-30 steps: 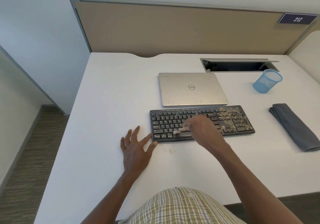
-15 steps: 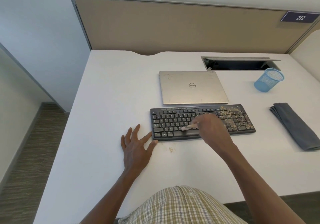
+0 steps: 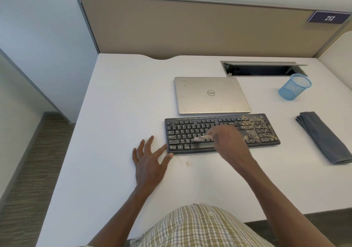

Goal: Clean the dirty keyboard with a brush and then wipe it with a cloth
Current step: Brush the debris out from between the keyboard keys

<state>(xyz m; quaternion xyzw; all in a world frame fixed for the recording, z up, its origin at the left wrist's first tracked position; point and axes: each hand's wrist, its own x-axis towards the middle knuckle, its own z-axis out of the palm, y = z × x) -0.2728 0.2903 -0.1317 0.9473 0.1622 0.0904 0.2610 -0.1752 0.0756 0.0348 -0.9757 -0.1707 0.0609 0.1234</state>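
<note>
Centre frame: black keyboard (image 3: 222, 133) on white desk (image 3: 118, 103). Right hand (image 3: 228, 142) grips small brush (image 3: 202, 137), bristles on the letter keys. Left hand (image 3: 150, 158) lies flat w/ fingers spread, thumb touching keyboard's lower-left corner. Best approach: short strokes toward crumbs (image 3: 255, 126) at right end. Grey cloth (image 3: 323, 137) waits far right.

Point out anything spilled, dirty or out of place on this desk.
Tan crumbs cover the keyboard's right end, over the number pad. A few crumbs lie on the desk just in front of it. The laptop lid looks smudged.
</note>
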